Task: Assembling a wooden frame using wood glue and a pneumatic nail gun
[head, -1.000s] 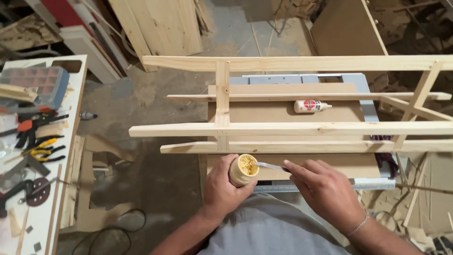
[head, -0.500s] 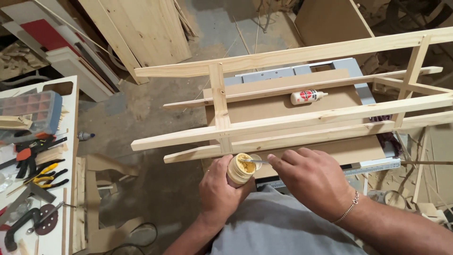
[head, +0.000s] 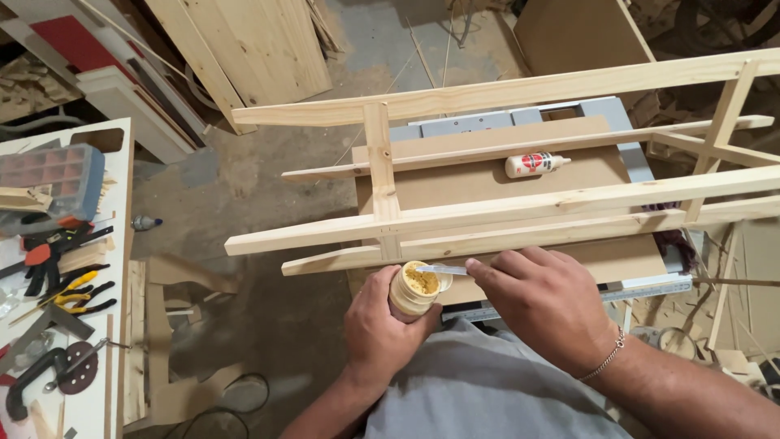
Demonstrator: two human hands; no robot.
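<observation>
My left hand (head: 382, 329) grips a small round jar (head: 414, 289) of yellowish paste, its mouth facing up. In my right hand (head: 548, 305) is a thin flat metal blade (head: 443, 269), pinched by the fingers, its tip resting over the jar's rim. Just beyond both hands lies a frame of pale wooden slats (head: 504, 213) with a short upright crosspiece (head: 380, 175), set across a brown board (head: 487, 175) on a grey work stand.
A white glue bottle (head: 535, 165) lies on the board under the slats. A white bench (head: 122, 244) at left carries pliers, clamps and a compartment box (head: 50, 175). Wood panels (head: 244, 57) lean at the back; offcuts and cable lie on the floor.
The view has shifted, so the slat frame now sits tilted and further right. My right hand has brought the blade closer over the jar. The jar stays in my left hand.
</observation>
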